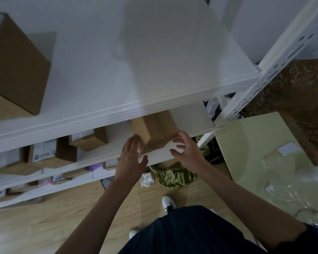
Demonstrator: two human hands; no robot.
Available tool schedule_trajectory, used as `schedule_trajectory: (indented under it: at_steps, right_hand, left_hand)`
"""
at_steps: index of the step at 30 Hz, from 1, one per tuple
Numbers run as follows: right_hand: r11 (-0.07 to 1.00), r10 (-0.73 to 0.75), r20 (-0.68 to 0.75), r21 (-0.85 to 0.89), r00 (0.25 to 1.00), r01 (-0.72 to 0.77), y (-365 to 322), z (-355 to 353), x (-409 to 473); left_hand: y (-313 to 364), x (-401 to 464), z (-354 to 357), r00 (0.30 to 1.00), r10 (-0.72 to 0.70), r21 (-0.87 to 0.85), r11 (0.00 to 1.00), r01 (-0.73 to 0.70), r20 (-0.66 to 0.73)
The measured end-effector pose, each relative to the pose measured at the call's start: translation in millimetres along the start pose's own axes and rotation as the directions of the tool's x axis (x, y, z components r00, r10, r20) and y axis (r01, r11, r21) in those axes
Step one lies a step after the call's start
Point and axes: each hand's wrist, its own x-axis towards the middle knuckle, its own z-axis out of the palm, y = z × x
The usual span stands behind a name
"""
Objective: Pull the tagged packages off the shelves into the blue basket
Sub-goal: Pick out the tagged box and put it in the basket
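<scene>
— At the second shelf's front edge, how's your grip?
— Your left hand [134, 154] lies flat against the plain brown cardboard box [154, 131]; your right hand [184, 151] hovers beside it, fingers spread, holding nothing
— Progress?
— Box not yet off the white metal shelf [191, 123]; no blue basket visible; labelled cardboard packages [50, 153] remain

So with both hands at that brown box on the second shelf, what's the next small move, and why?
Probably close both hands on the box and slide it toward the shelf edge. The left hand lies flat against its left side, the right hand hovers open by its right corner, and neither grips it yet.
</scene>
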Motion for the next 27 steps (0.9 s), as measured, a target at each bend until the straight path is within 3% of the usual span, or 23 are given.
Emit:
schedule_trajectory:
  at_steps: [3, 9, 13, 17, 22, 27]
  right_hand:
    - [0.988, -0.123, 0.013, -0.096, 0.992, 0.123, -10.3, 13.0, -6.6]
    - [0.980, -0.137, -0.037, -0.150, 0.990, 0.130, -16.5, 30.3, -3.3]
    - [0.987, -0.028, 0.003, -0.159, 1.000, 0.028, -9.2, 32.9, 1.7]
    - [0.952, 0.169, 0.121, -0.278, 0.978, -0.130, 13.1, 42.3, 11.1]
    - [0.940, 0.341, 0.219, -0.058, 0.914, -0.337, 11.6, 59.9, 24.2]
    - [0.947, 0.301, 0.209, 0.046, 0.930, -0.317, 4.6, 61.8, 25.6]
  left_hand:
    - [-3.9, -7.5, 2.7, 0.997, -0.064, -0.118, 0.991, 0.068, 0.038]
    - [-7.1, -13.6, -1.4, 0.996, -0.078, -0.185, 0.979, 0.086, 0.049]
    - [-5.1, -9.1, -13.7, 0.998, -0.066, -0.174, 0.983, 0.064, -0.010]
    - [8.3, -0.2, -32.9, 0.996, 0.019, -0.032, 0.999, -0.022, -0.085]
    - [6.4, 7.9, -43.8, 0.978, 0.208, 0.232, 0.952, -0.197, -0.023]
    - [-7.6, 2.2, -46.6, 0.985, 0.172, 0.241, 0.957, -0.159, -0.031]
